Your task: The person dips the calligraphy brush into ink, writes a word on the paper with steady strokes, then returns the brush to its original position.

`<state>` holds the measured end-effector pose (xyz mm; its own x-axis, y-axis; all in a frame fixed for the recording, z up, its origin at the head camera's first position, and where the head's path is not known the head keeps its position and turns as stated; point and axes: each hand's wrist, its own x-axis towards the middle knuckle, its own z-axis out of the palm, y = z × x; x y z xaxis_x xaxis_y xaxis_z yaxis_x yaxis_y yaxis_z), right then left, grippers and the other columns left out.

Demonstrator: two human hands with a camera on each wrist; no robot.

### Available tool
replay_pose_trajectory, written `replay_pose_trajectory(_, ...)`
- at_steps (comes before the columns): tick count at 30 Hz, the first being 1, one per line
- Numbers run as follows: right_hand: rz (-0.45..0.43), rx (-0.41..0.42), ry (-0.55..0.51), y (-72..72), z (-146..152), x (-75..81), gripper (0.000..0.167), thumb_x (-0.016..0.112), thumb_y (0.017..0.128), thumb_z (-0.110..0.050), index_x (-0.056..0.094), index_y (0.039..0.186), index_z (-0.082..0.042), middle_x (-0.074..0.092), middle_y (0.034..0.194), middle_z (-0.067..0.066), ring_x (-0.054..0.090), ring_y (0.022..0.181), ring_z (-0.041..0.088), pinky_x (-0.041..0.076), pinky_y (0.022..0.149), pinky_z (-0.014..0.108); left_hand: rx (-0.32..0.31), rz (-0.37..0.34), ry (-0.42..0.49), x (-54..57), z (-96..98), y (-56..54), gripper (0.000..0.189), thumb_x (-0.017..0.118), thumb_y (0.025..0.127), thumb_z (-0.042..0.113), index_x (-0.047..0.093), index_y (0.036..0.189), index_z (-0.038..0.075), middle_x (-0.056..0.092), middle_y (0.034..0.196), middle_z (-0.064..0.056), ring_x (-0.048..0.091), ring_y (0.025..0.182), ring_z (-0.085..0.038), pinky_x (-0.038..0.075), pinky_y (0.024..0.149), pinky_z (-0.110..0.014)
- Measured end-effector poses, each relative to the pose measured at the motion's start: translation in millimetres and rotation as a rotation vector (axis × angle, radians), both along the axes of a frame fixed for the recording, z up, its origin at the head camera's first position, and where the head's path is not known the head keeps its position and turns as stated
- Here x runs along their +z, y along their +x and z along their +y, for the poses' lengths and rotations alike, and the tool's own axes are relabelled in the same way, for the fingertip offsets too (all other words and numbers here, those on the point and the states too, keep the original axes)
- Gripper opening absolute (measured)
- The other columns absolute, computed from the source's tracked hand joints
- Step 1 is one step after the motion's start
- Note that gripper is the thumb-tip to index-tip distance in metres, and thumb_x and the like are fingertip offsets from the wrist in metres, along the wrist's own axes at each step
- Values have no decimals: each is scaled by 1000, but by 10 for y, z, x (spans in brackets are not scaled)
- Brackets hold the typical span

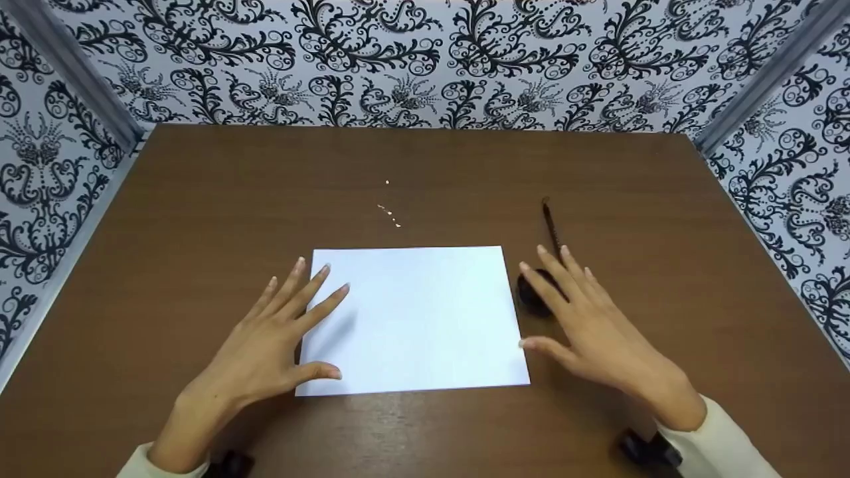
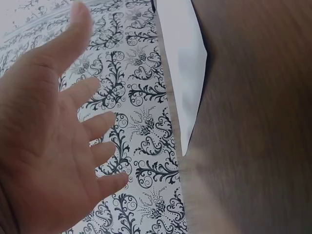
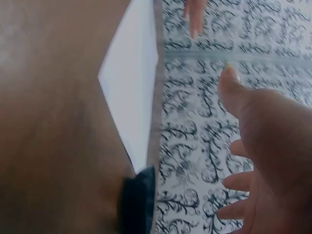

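A blank white sheet of paper (image 1: 415,318) lies flat on the brown table. My left hand (image 1: 265,345) is held over its left edge with the fingers spread, and a shadow falls on the sheet below them. Beyond the right edge my right hand (image 1: 591,325) hovers with its fingers spread too, the thumb tip overlapping the edge in the head view. A round black object (image 1: 531,302), partly hidden under the right fingers, sits beside the sheet. From behind those fingers a thin dark stick-like thing (image 1: 550,219) points away. Both palms hold nothing in the wrist views.
Several small pale specks (image 1: 389,213) lie on the wooden table (image 1: 232,179) beyond the sheet. Black-and-white patterned walls (image 1: 372,60) stand behind and at both sides, with grey corner posts (image 1: 770,79).
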<state>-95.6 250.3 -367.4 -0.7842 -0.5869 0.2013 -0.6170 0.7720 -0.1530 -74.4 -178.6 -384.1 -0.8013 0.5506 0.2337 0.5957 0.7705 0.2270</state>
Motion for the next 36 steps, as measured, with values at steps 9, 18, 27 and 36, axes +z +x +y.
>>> replay_pose_trajectory(9,-67,-193,-115,-170,192,9,72,58,93,-44,30,150,-10,34,148,20,26,136,43,31,99,64,-2,-116,37,-55,5,-29,100,81,63,50,38,148,22,35,151,-7,29,138,-36,35,96,-64)
replay_pose_trajectory(18,-270,-386,-261,-596,377,15,53,59,96,-26,44,132,8,58,113,27,57,102,42,46,83,55,-64,-218,2,-57,18,3,76,85,62,34,59,132,18,47,141,-9,45,126,-34,43,89,-61)
replay_pose_trajectory(27,-489,-502,-307,-857,474,-38,55,63,93,-33,47,130,5,63,105,17,63,90,29,48,76,43,-94,-292,2,-69,38,32,67,87,63,19,65,125,18,43,144,-11,39,131,-36,38,94,-63)
replay_pose_trajectory(36,-502,-528,-316,-904,426,-110,51,68,90,-26,49,126,5,65,95,13,63,76,20,49,66,32,-76,-272,-37,-55,63,86,71,86,63,15,63,129,19,43,144,-12,41,129,-37,41,90,-63)
